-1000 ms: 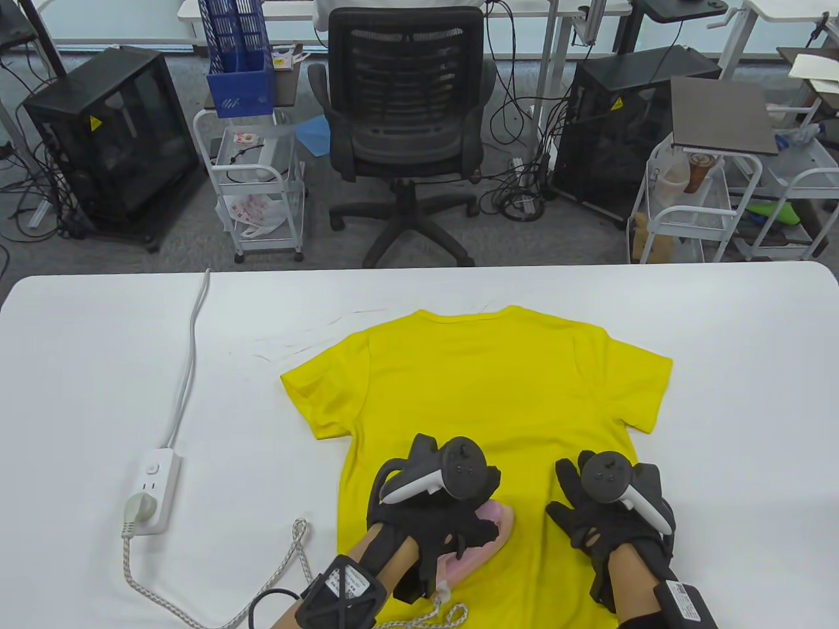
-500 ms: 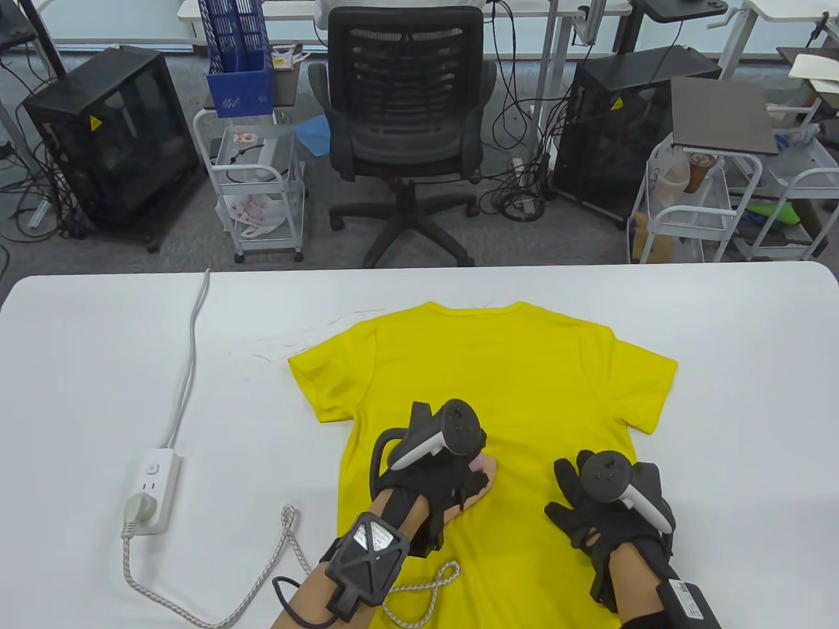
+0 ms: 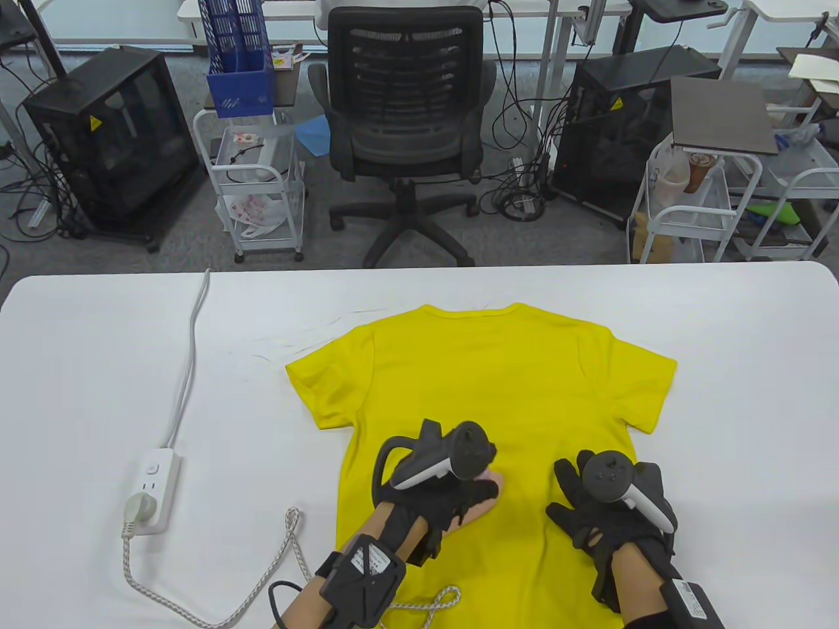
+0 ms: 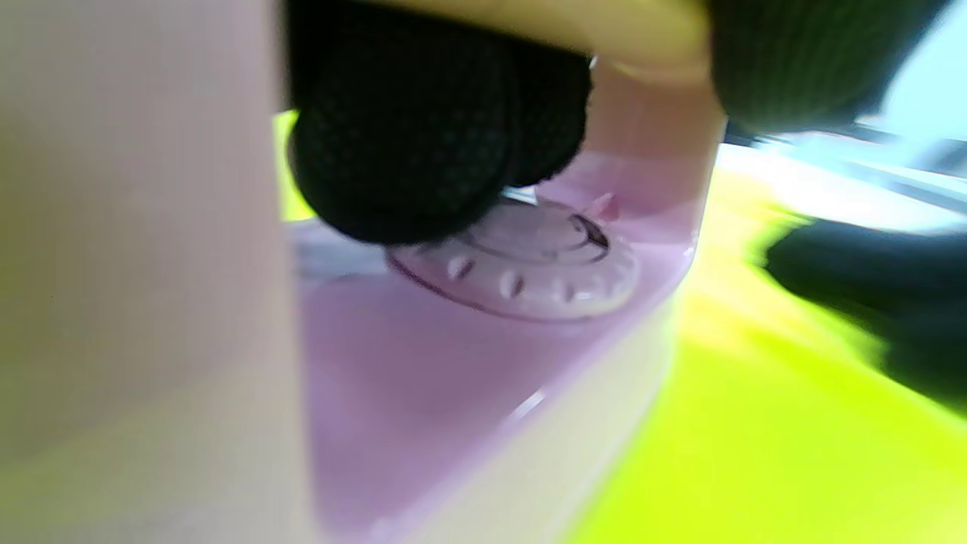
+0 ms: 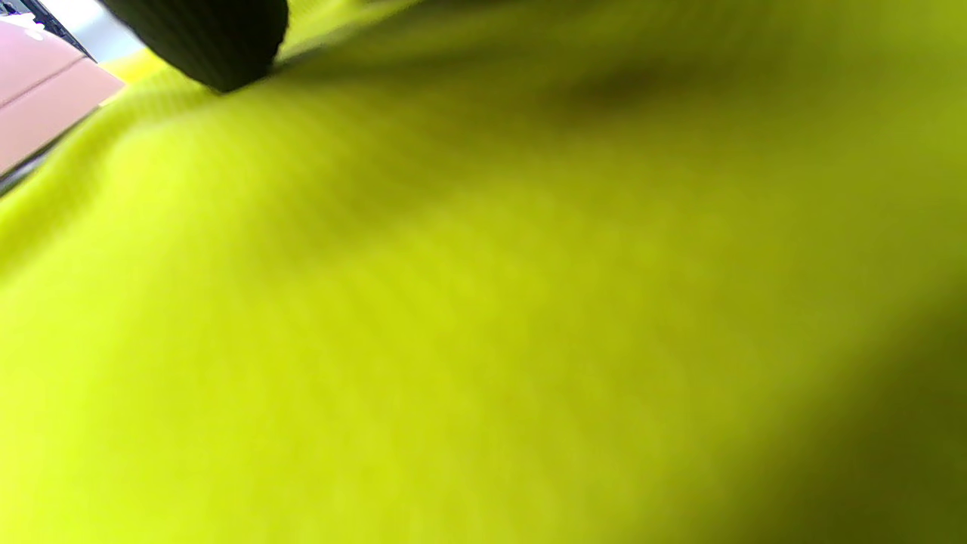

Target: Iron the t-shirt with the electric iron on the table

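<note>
A yellow t-shirt (image 3: 485, 373) lies flat on the white table (image 3: 734, 367), collar at the far side. My left hand (image 3: 436, 501) grips the handle of a pink electric iron (image 3: 486, 493) that rests on the shirt's lower left part, nose pointing right and away. The left wrist view shows my gloved fingers (image 4: 400, 143) wrapped around the handle above the iron's dial (image 4: 529, 264). My right hand (image 3: 609, 517) presses flat on the shirt's lower right part, fingers spread. The right wrist view shows shirt fabric (image 5: 483, 317) close up and the iron (image 5: 45, 98) at the left.
A white power strip (image 3: 154, 488) with a plug in it lies at the table's left, its cable running to the far edge. The iron's braided cord (image 3: 288, 557) loops along the near edge by my left forearm. An office chair (image 3: 406, 124) stands beyond the table.
My left hand slid the iron forward and leftward up the shirt, then slightly back and right. The cord loop shifted with it. My right hand stayed pressed in place.
</note>
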{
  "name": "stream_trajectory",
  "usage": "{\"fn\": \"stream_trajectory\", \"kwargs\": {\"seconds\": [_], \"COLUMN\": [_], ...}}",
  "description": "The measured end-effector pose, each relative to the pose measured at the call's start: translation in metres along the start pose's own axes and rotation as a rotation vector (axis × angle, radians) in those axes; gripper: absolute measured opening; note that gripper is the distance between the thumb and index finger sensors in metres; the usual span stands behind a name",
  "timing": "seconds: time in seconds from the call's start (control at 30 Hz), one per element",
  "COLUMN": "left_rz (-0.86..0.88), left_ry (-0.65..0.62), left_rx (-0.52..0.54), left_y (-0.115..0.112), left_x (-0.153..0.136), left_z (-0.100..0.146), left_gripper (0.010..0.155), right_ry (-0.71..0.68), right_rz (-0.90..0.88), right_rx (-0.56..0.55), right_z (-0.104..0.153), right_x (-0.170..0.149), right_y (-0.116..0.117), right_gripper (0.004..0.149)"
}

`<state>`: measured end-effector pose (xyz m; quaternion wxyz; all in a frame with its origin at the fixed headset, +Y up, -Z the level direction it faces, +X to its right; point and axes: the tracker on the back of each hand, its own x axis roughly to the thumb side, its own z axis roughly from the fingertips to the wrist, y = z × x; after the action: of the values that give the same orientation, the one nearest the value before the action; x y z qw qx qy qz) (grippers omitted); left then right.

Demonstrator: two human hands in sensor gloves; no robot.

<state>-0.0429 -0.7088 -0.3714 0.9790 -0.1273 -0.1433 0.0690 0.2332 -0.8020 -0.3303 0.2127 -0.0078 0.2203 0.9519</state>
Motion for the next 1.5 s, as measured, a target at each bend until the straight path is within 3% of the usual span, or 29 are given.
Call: {"fn": "stream_trajectory", "kwargs": {"seconds": [0.13,0.27,0.37,0.5,0.6,0.67,0.77,0.93,1.0,1.07,1.2,1.37,1.5], "left_rz": [0.086,0.27,0.346,0.241,0.101,0.012,0.005,0.176,0.277,0.38,0.355,0.26,0.076], "left_ry": [0.193,0.1,-0.076,-0.317,-0.376,-0.365,-0.177,0.234,0.289,0.236,0.072,-0.252,-0.358], "left_rx": [0.025,-0.074,-0.224,-0.327,-0.282,-0.216,-0.067,0.031,0.031,-0.014,-0.105,-0.251,-0.19], "left_y": [0.008,0.002,-0.01,-0.025,-0.026,-0.02,-0.009,0.011,0.012,0.009,0.002,-0.015,-0.019], "left_x": [-0.047,-0.063,-0.039,0.022,0.053,0.055,0.02,-0.08,-0.109,-0.116,-0.086,-0.001,0.04], "left_z": [-0.002,0.003,0.006,0.021,0.034,0.035,0.022,0.006,0.007,0.006,0.005,0.009,0.023], "left_gripper": [0.069,0.072,0.072,0.071,0.069,0.068,0.068,0.068,0.069,0.069,0.071,0.072,0.07], "right_ry": [0.003,0.011,0.015,0.015,0.015,0.014,0.015,0.014,0.013,0.014,0.014,0.016,0.015], "right_rz": [0.013,-0.008,-0.013,-0.015,-0.018,-0.017,-0.018,-0.014,-0.016,-0.016,-0.021,-0.019,-0.019], "right_rx": [0.001,-0.003,-0.004,-0.014,-0.018,-0.019,-0.02,-0.018,-0.018,-0.016,-0.016,-0.018,-0.017], "right_z": [0.0,0.0,0.0,0.0,0.0,0.0,0.001,0.001,0.001,0.0,0.0,0.001,0.001], "right_x": [-0.002,-0.006,-0.006,-0.006,-0.006,-0.006,-0.007,-0.007,-0.007,-0.007,-0.007,-0.007,-0.007], "right_y": [-0.002,-0.004,-0.004,-0.004,-0.003,-0.003,-0.003,-0.003,-0.003,-0.003,-0.003,-0.003,-0.002], "right_gripper": [0.074,0.076,0.078,0.078,0.078,0.078,0.078,0.077,0.077,0.077,0.077,0.077,0.077]}}
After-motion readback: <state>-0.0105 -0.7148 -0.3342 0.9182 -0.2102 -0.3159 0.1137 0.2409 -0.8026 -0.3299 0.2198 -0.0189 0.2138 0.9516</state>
